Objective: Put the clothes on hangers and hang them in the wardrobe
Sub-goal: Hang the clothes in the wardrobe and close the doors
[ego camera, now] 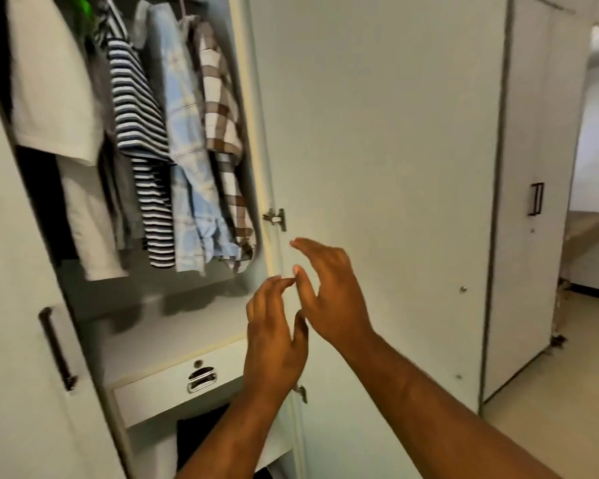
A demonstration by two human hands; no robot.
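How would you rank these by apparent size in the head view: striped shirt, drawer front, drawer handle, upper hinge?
1. striped shirt
2. drawer front
3. drawer handle and upper hinge: too alike to rank.

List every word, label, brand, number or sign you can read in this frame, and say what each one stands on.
No readable text anywhere in this frame.
Striped shirt, light blue shirt, brown checked shirt: patterns only, no lettering or tags showing.
Drawer and wardrobe door: plain surfaces, with no label or number visible.
The view is motion-blurred, so any small print would be lost.
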